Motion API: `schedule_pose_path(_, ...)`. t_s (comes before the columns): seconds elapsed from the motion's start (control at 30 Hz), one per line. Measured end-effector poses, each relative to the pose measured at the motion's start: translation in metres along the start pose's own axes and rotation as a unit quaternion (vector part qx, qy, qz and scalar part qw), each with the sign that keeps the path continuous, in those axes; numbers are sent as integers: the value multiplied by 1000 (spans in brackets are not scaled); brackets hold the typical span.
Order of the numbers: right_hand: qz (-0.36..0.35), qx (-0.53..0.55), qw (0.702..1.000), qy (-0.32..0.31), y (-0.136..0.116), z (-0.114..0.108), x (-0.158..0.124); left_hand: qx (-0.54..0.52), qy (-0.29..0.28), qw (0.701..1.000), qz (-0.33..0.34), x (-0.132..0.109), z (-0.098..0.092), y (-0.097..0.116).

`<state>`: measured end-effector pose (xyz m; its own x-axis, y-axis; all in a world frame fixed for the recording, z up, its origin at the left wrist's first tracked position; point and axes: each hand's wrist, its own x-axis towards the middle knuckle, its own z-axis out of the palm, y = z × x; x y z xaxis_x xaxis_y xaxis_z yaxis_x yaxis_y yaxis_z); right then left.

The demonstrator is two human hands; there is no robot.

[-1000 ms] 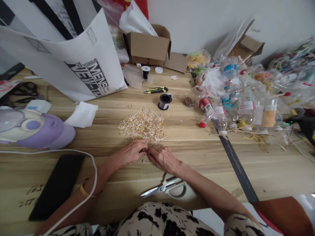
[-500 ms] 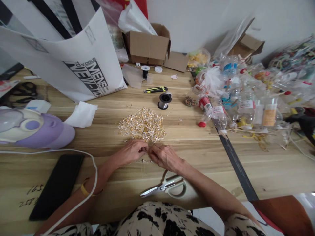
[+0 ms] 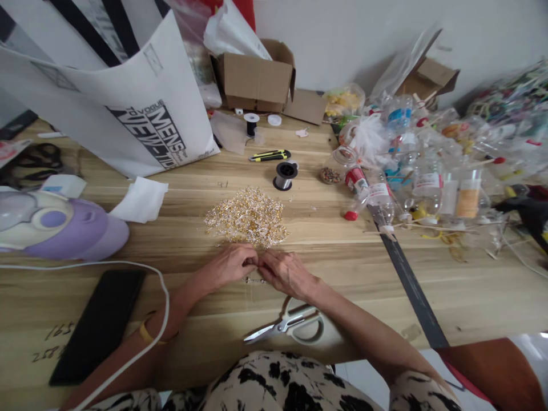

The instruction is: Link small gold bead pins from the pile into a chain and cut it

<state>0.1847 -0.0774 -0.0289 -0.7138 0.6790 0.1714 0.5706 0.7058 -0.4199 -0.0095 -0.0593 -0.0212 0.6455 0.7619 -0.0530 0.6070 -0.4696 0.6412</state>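
Observation:
Fingertips nearly touching, my left hand (image 3: 234,262) and my right hand (image 3: 286,270) meet at the near edge of a pile of small gold and silver beads (image 3: 250,217). Both hands are closed in a pinch; what lies between the fingers is too small to make out. Just below them a short beaded strand (image 3: 254,281) rests on the wooden table (image 3: 205,325), partly covered by my right hand. Scissors (image 3: 280,327) with pale handles lie nearer to me, their blades pointing left.
Beyond the beads are a wire spool (image 3: 285,176), a yellow-black utility knife (image 3: 270,155) and a cardboard box (image 3: 257,80). Plastic bottles (image 3: 423,182) crowd the right. On the left stand a white bag (image 3: 171,97) and a purple device (image 3: 81,228); a white cable (image 3: 165,297) crosses my left forearm.
Both hands stay almost in place, with only slight finger movement. The whole view has shifted a little; the beads, strand and scissors lie as before.

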Motion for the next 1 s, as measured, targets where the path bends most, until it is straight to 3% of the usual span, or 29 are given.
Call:
schedule_pose_path(0.3,29,0,999,-23,-3,-8,1,36,-12,999,-9,1,6,-1)
schedule_pose_path(0.47,-11,-19,993,-113,-6,-36,-6,7,-10,1000,-26,0,-1,5)
schedule_pose_path(0.67,-10,-4,976,-218,-25,-70,-45,-1,-12,1000,-21,0,-4,7)
schedule_pose_path(0.83,15,-28,975,-222,-38,-65,-77,-3,-12,1000,-14,1,-3,4)
schedule_pose_path(1.0,37,-55,978,-197,-48,-51,-91,-31,-3,999,-18,1,0,-1)
